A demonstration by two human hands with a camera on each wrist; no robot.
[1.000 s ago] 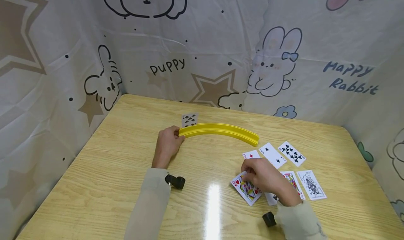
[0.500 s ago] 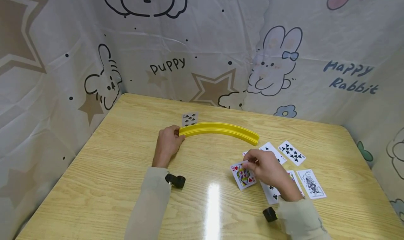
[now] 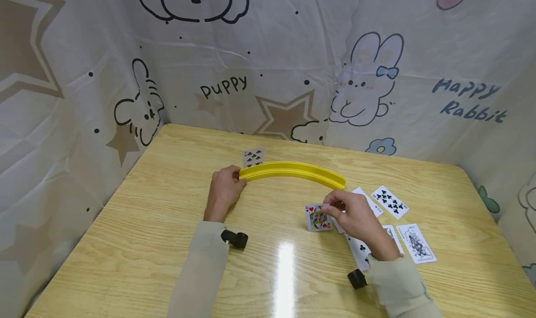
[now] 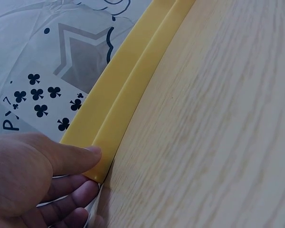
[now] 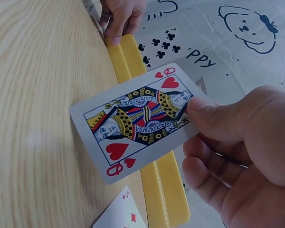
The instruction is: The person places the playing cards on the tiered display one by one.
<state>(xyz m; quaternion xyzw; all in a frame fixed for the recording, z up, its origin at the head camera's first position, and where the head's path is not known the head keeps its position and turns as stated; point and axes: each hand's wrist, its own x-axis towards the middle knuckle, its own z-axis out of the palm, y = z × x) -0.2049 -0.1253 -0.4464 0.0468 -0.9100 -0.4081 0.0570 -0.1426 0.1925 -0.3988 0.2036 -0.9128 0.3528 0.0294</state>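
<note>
My left hand (image 3: pixel 225 188) grips the left end of a curved yellow card holder (image 3: pixel 293 170), thumb on its front and fingers curled beneath. A seven of clubs (image 4: pixel 40 102) stands upright in the holder's slot near that end. Between thumb and fingers, my right hand (image 3: pixel 353 215) pinches a queen of hearts (image 5: pixel 140 118) by its right edge. The card is raised above the table, face toward me, in front of the holder's right half. Below it in the right wrist view lies a three of diamonds (image 5: pixel 123 213), partly out of frame.
Face-up cards lie around and under my right forearm: a two of spades (image 3: pixel 374 206), a clubs card with several pips (image 3: pixel 390 202), a joker (image 3: pixel 416 243), a part-hidden clubs card (image 3: pixel 359 253) and a part-hidden face card (image 3: pixel 392 236). A printed curtain (image 3: pixel 201 53) hangs behind the table (image 3: pixel 138 243).
My right hand has lifted the queen of hearts off the table and carried it away from me, tilting it upright. The left hand and holder stay in place.
</note>
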